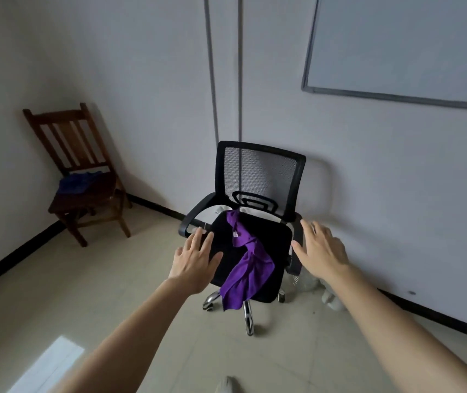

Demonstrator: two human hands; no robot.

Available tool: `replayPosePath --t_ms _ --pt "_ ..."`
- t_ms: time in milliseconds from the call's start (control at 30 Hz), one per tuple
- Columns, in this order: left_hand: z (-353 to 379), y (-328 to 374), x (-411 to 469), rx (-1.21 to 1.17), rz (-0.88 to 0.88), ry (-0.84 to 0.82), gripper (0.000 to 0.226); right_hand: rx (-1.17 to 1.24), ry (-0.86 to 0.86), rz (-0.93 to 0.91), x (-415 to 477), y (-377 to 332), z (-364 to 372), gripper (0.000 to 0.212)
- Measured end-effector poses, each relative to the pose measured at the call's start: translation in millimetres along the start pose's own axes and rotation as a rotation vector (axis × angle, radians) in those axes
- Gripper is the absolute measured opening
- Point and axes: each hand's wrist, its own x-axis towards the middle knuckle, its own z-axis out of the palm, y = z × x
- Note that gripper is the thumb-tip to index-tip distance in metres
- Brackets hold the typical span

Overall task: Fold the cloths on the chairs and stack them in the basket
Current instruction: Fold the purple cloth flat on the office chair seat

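Observation:
A purple cloth (248, 265) lies crumpled along the seat of a black mesh office chair (258, 177), its lower end hanging over the front edge. My left hand (195, 258) reaches out with straight fingers over the seat's left side, left of the cloth. My right hand (321, 251) is stretched flat by the chair's right armrest, right of the cloth. Neither hand holds anything. A blue cloth (77, 181) lies bunched on the seat of a brown wooden chair (84, 171) in the far left corner. No basket is in view.
The office chair stands against a white wall with a whiteboard (402, 46) above right. Something pale grey (331, 299) sits on the floor behind the chair at the wall. Beige tiled floor lies between the two chairs. A shoe tip (228, 385) shows at the bottom.

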Motion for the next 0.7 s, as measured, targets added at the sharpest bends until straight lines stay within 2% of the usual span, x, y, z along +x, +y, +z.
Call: replayPosePath --t_ms 167,333,533,700 --pt "42.1 -28.7 124.4 -0.056 -0.007 -0.156 0.065 0.118 -0.115 0.097 111.3 -11.1 63.4 0.067" --pt "146.3 -53.3 202.0 -0.137 -0.103 -0.355 0.062 0.226 -0.230 0.162 155.3 -22.2 173.5 0.056" --pt "308.3 -73.7 213.3 -0.323 -0.326 -0.525 0.062 0.460 -0.424 0.405 137.3 -34.1 339.8 0.049" --pt "409.7 -81.9 189.9 -0.465 -0.562 -0.538 0.062 0.624 -0.452 0.621 102.9 -49.6 435.2 0.046"
